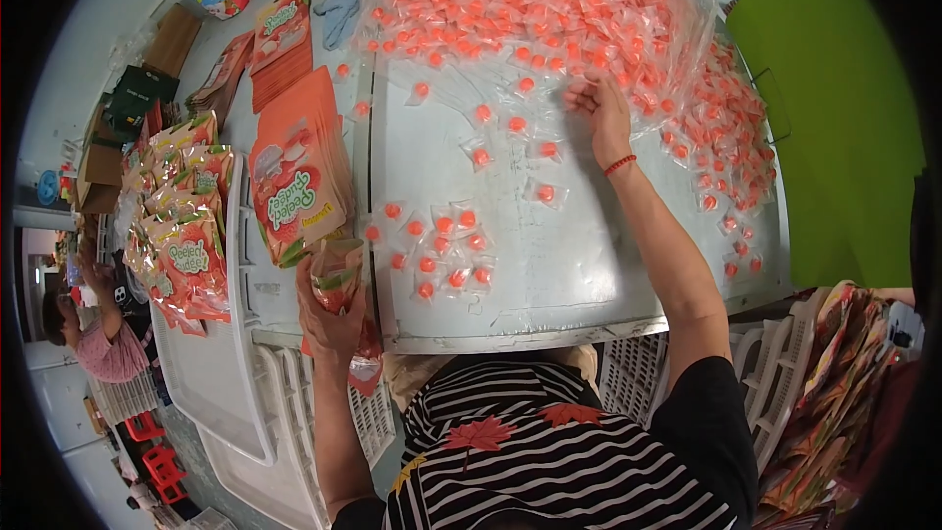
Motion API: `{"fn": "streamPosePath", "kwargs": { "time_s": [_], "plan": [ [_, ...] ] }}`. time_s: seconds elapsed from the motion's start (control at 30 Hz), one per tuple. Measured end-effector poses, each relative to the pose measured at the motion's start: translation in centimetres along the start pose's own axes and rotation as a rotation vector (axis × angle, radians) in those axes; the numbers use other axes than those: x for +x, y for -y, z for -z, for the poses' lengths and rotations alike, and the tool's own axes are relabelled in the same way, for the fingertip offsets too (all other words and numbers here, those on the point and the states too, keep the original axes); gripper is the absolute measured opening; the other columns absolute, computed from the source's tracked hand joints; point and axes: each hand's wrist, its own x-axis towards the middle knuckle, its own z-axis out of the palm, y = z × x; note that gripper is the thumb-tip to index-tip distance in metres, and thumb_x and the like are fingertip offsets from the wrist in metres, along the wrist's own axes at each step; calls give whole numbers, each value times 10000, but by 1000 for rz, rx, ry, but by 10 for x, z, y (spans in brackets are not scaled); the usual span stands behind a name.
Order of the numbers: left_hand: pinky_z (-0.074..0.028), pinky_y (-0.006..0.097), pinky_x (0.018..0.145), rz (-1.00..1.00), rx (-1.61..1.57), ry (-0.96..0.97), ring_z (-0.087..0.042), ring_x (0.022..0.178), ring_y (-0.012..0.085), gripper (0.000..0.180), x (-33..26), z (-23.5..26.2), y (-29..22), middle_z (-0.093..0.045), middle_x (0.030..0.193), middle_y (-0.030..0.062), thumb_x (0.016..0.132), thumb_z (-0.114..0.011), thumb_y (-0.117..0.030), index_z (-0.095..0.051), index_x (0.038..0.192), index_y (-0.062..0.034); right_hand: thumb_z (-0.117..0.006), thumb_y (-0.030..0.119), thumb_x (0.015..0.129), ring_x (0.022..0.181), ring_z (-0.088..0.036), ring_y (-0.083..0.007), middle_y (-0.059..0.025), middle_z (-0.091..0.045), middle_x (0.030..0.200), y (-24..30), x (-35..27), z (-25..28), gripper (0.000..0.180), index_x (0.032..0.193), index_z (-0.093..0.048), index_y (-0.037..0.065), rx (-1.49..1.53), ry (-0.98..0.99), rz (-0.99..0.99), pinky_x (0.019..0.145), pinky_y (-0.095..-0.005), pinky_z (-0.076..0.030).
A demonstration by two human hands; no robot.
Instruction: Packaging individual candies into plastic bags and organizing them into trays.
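My left hand (332,326) is closed round an orange-red candy pouch (338,263) at the table's front edge, its mouth turned up. Beside it lies a fanned stack of flat pouches (299,162). My right hand (601,110), with a red bracelet at the wrist, is over the table by the near edge of a big heap of clear-wrapped, orange-red candies (549,0). Its fingers are partly spread, and I see nothing in them. A small group of wrapped candies (442,247) lies nearer me, and a few single ones are scattered between.
Filled pouches (186,236) are piled in a white plastic crate (238,236) at the left. More flat pouches (282,34) lie further back. A second candy heap (731,137) borders a green panel (844,118) at the right. Another person (108,339) is at the far left.
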Motion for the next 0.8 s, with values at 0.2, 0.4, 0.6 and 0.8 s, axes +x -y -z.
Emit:
{"fn": "streamPosePath", "kwargs": {
  "time_s": [0.2,0.4,0.6,0.8],
  "plan": [
    [-440,435,942,-17,32,-10,-526,1112,403,765,1,0,0,-520,1224,219,673,-753,-92,-365,1330,-29,-395,280,993,1005,-570,-371,-186,-594,1117,-1,14,-44,352,1177,-535,15,-1297,420,618,889,-375,-471],
    [-439,430,948,21,50,-24,-518,1126,395,763,-7,5,9,-512,1238,207,678,-749,-86,-362,1333,-26,-381,312,998,1125,-553,-313,-150,-584,1213,-21,-17,-40,400,1253,-517,35,-732,483,72,958,-383,-430],
    [-492,412,844,-113,56,-81,-600,1011,384,668,2,6,-1,-582,1121,230,730,-750,-114,-403,1297,-52,-397,379,967,1271,-415,-292,-119,-507,1315,-25,-24,-55,440,1269,-519,85,-1082,557,574,1091,-415,-279],
    [-490,406,862,-82,24,-75,-600,1031,360,692,-2,7,-7,-582,1133,215,710,-751,-87,-400,1306,-61,-375,349,969,1344,-326,-298,-115,-475,1352,-35,-52,-67,424,1260,-537,86,-1340,984,546,1110,-525,-176]
  ]
}}
